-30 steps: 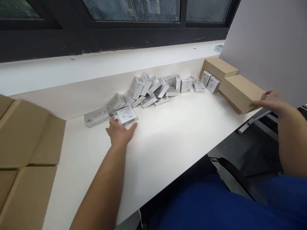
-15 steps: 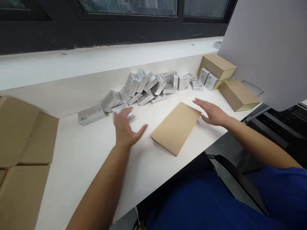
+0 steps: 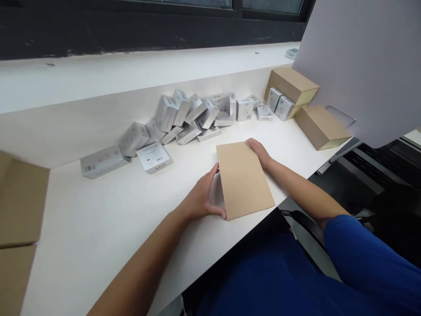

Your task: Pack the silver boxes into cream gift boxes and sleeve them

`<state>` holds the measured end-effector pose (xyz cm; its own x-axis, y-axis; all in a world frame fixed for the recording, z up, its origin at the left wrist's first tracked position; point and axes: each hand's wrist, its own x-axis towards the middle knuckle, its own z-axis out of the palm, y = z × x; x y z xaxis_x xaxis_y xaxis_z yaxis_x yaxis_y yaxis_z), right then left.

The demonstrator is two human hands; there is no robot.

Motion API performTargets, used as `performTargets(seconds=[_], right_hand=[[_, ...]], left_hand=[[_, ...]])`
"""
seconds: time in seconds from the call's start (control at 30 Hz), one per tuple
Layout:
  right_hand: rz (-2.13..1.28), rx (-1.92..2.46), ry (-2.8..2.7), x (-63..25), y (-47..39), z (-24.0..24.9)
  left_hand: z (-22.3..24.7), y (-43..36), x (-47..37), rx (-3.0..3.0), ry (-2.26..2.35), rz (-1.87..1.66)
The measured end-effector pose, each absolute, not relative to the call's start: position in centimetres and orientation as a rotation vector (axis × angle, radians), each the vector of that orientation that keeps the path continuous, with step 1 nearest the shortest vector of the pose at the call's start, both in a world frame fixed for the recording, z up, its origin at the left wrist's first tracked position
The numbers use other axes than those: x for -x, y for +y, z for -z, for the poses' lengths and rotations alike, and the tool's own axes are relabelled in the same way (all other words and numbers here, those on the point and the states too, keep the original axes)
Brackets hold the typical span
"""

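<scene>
A flat-topped brown cardboard box point(image 3: 246, 182) lies on the white table point(image 3: 108, 228) in front of me. My left hand point(image 3: 205, 195) is at its left side, thumb at the near left corner and fingers by the left edge, spanning that side. At the far right corner, my right hand point(image 3: 259, 153) holds the box, its fingertips on the back edge and partly hidden. Nearest to my left hand among the small silver boxes is one lying flat point(image 3: 154, 156).
Several silver boxes point(image 3: 189, 107) are heaped along the low back wall. Brown boxes point(image 3: 294, 83) are stacked at the back right, with another point(image 3: 322, 127) before them. A large open carton point(image 3: 19, 197) stands at the left. A grey panel point(image 3: 358, 66) rises at the right.
Both hands have come in to the brown box from either side and now touch it. The box has turned on the table. The view has shifted slightly.
</scene>
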<state>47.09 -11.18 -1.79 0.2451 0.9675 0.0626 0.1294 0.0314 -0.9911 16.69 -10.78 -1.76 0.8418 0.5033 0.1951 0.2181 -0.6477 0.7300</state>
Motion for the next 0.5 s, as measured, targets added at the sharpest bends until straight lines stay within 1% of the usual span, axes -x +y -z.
performTargets(seconds=[0.1, 0.2, 0.33, 0.43, 0.5], right_hand=[[-0.923, 1.346, -1.118, -47.0, -11.5, 2.0], [-0.924, 1.324, -1.11, -47.1, -12.1, 2.2], [-0.974, 1.288, -1.129, -46.8, -12.6, 2.1], [-1.082, 1.23, -1.108, -46.5, -12.5, 1.6], [-1.164, 1.205, -1.054, -46.6, -12.5, 1.3]], left_hand=[[2.1, -13.0, -17.0, -2.332, 0.427, -0.469], [2.0, -16.3, -17.8, -2.515, 0.424, -0.483], [1.8, -20.2, -19.4, -2.703, 0.428, -0.632], [1.9, -22.0, -20.3, -2.697, 0.449, -0.793], [1.8, -22.6, -20.6, -2.669, 0.448, -0.823]])
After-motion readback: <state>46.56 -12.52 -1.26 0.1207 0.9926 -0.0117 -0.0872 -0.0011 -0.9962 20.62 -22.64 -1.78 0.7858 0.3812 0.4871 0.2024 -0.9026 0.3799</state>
